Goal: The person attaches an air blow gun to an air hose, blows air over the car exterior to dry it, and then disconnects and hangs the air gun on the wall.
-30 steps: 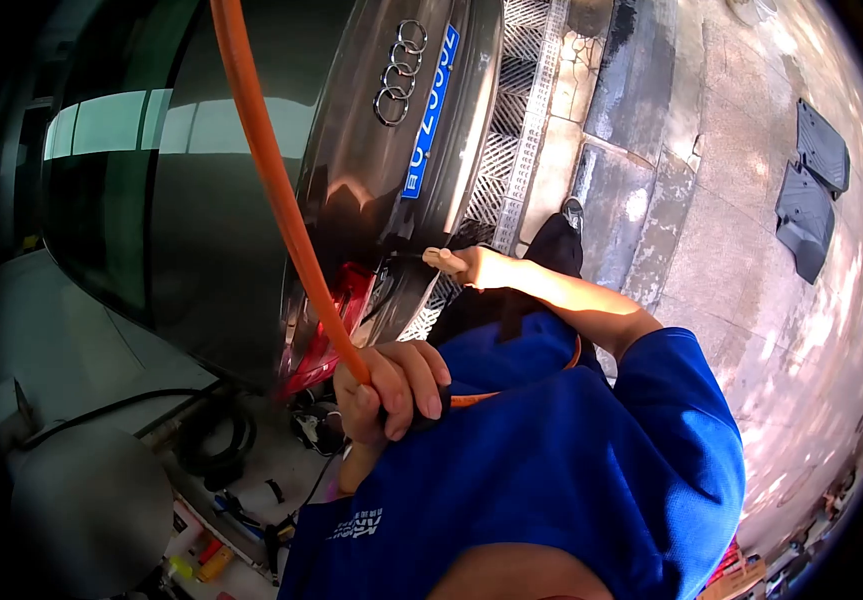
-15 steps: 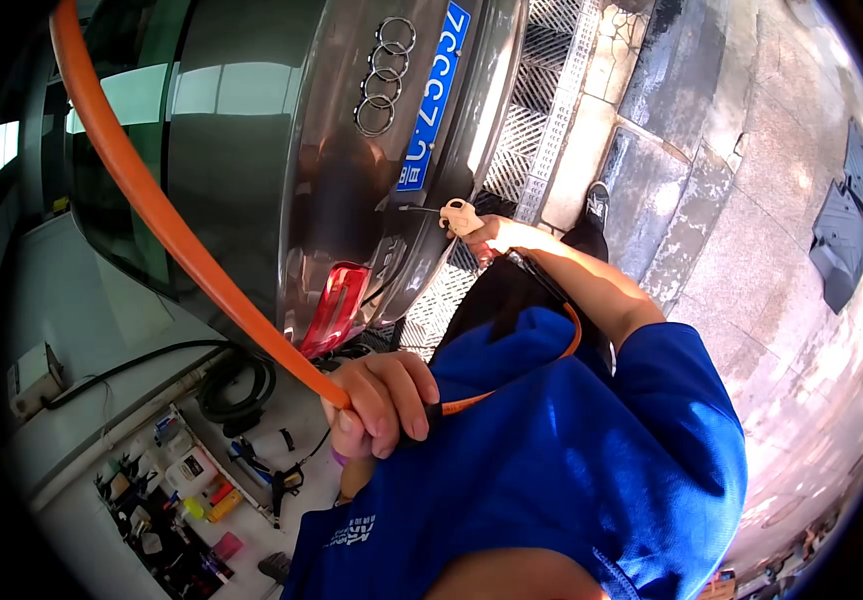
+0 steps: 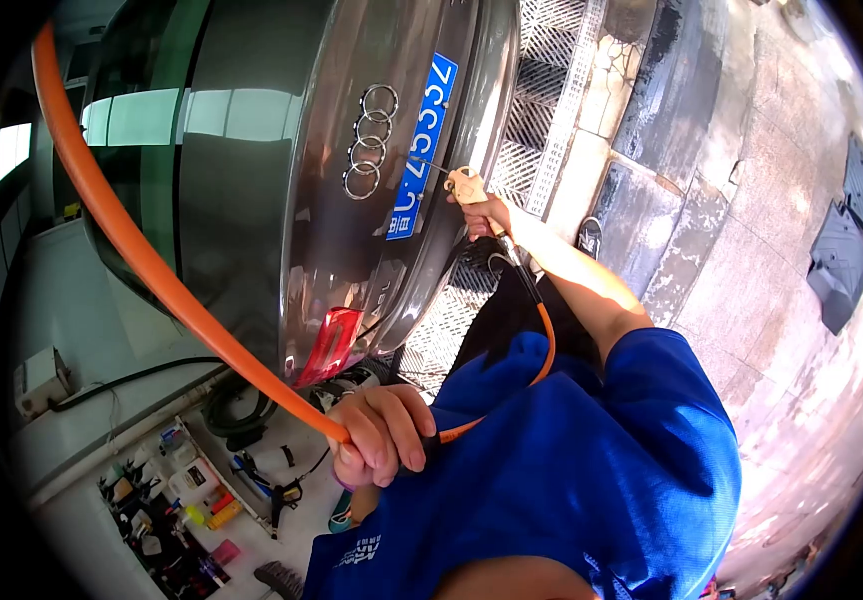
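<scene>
My right hand (image 3: 489, 215), fingers wrapped round the grip, holds a beige air blow gun (image 3: 466, 187). Its thin metal nozzle points at the blue license plate (image 3: 423, 145) on the rear of a dark grey car (image 3: 326, 240); whether the tip touches cannot be made out. From the gun's handle an orange air hose (image 3: 548, 335) curves down past my blue shirt. Closed round that hose is my left hand (image 3: 383, 432), held in front of my body. Beyond it the thick length of hose rises to the upper left. Four-ring emblem (image 3: 364, 155) and red tail light (image 3: 329, 345) are near.
Slatted floor grating (image 3: 546, 110) lies under the bumper. At lower left are a tray of bottles and tools (image 3: 166, 510), a spray gun (image 3: 276, 490) and a coiled black hose (image 3: 236, 405). Grey floor mats (image 3: 839, 262) lie on the paving at right.
My right hand has moved the blow gun up along the bumper, and its nozzle now lies over the plate. More of the hose below the gun shows. My left hand keeps its hold.
</scene>
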Demonstrator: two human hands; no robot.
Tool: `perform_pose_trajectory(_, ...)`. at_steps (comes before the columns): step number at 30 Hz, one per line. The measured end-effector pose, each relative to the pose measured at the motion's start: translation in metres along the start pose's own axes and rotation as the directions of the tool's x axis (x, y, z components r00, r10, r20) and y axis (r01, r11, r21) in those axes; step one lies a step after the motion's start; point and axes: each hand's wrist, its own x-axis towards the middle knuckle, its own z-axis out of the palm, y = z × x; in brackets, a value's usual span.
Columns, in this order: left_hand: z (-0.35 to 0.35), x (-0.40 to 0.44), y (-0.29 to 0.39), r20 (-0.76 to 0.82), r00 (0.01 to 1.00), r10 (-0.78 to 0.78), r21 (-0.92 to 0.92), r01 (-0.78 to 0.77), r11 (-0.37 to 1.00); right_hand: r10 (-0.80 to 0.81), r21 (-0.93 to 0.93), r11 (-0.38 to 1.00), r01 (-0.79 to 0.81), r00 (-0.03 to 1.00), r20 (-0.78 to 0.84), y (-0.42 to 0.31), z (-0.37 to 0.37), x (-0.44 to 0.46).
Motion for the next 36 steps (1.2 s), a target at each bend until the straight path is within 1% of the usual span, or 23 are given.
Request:
perform_pose_trajectory(1,0.003,0.005,0.0,-0.018,1.0,-0.023,0.008,0.023,1.0,-0.038,-0.004,0.999,0.038,0.999,0.023,-0.009,-0.001,0.004)
perform_pose_trajectory(3,0.01,0.013,-0.001,-0.048,0.997,-0.06,0.024,0.062,0.998,-0.074,-0.008,0.997,0.074,0.997,0.017,-0.025,-0.005,0.004)
perform_pose_trajectory(5,0.016,0.024,-0.007,-0.041,0.998,-0.05,0.026,0.051,0.998,-0.086,-0.003,0.996,0.086,0.996,0.028,-0.044,-0.013,0.01)
perform_pose_trajectory(7,0.021,0.036,-0.013,-0.04,0.998,-0.043,0.03,0.044,0.999,-0.136,-0.02,0.99,0.138,0.986,0.102,-0.068,-0.012,0.012)
perform_pose_trajectory(8,0.023,0.042,-0.017,-0.035,0.999,-0.035,0.03,0.036,0.999,-0.137,-0.025,0.99,0.141,0.985,0.105,-0.082,-0.008,0.008)
perform_pose_trajectory(10,0.028,0.054,-0.025,-0.032,0.999,-0.025,0.031,0.026,0.999,-0.207,-0.085,0.973,0.215,0.974,0.091,-0.112,0.003,-0.001)
perform_pose_trajectory(11,0.03,0.061,-0.029,-0.02,0.999,-0.027,0.018,0.028,0.999,-0.212,-0.102,0.971,0.218,0.975,0.059,-0.124,0.004,-0.001)
perform_pose_trajectory(12,0.032,0.067,-0.033,-0.008,1.0,-0.029,0.005,0.029,1.0,-0.214,-0.106,0.97,0.22,0.975,0.062,-0.137,0.003,-0.002)
perform_pose_trajectory(14,0.032,0.075,-0.039,0.005,1.0,-0.029,0.015,0.029,0.999,-0.276,-0.139,0.948,0.286,0.957,0.087,-0.159,-0.001,-0.001)
perform_pose_trajectory(15,0.032,0.081,-0.041,0.019,0.999,-0.034,0.023,0.033,0.999,-0.291,-0.102,0.949,0.297,0.954,0.071,-0.167,-0.005,0.004)
perform_pose_trajectory(18,0.031,0.1,-0.045,-0.007,0.999,-0.042,0.031,0.042,0.999,-0.303,-0.082,0.948,0.306,0.952,0.047,-0.196,-0.011,0.009)
perform_pose_trajectory(21,0.021,0.122,-0.052,0.01,1.0,-0.022,0.006,0.022,1.0,-0.307,-0.082,0.948,0.307,0.952,0.017,-0.224,-0.015,0.013)
perform_pose_trajectory(25,-0.003,0.16,-0.069,0.088,0.996,-0.003,-0.043,0.006,0.999,-0.32,-0.11,0.944,0.312,0.944,-0.073,-0.266,-0.021,0.022)
perform_pose_trajectory(28,-0.023,0.197,-0.082,0.132,0.991,0.029,-0.104,-0.016,0.994,-0.395,-0.236,0.906,0.351,0.901,-0.18,-0.303,-0.02,0.025)
perform_pose_trajectory(30,-0.031,0.228,-0.086,0.122,0.991,0.05,-0.122,-0.035,0.992,-0.41,-0.457,0.858,0.233,0.846,-0.339,-0.331,-0.025,0.031)
perform_pose_trajectory(31,-0.035,0.243,-0.086,0.135,0.989,0.057,-0.145,-0.037,0.989,-0.413,-0.512,0.823,0.247,0.878,-0.24,-0.343,-0.032,0.034)
perform_pose_trajectory(32,-0.04,0.257,-0.087,0.147,0.987,0.062,-0.162,-0.038,0.986,-0.333,-0.541,0.824,0.167,0.915,-0.225,-0.355,-0.008,0.021)
perform_pose_trajectory(34,-0.049,0.286,-0.095,0.134,0.988,0.079,-0.189,-0.052,0.98,-0.135,-0.771,0.636,-0.027,0.98,-0.146,-0.372,0.013,0.014)
perform_pose_trajectory(35,-0.051,0.295,-0.097,0.124,0.989,0.08,-0.218,-0.051,0.975,-0.148,-0.794,0.608,-0.001,0.982,-0.114,-0.379,0.025,0.013)
perform_pose_trajectory(36,-0.052,0.303,-0.098,0.111,0.991,0.068,-0.213,-0.043,0.976,-0.18,-0.776,0.63,0.033,0.978,-0.105,-0.386,0.024,0.02)
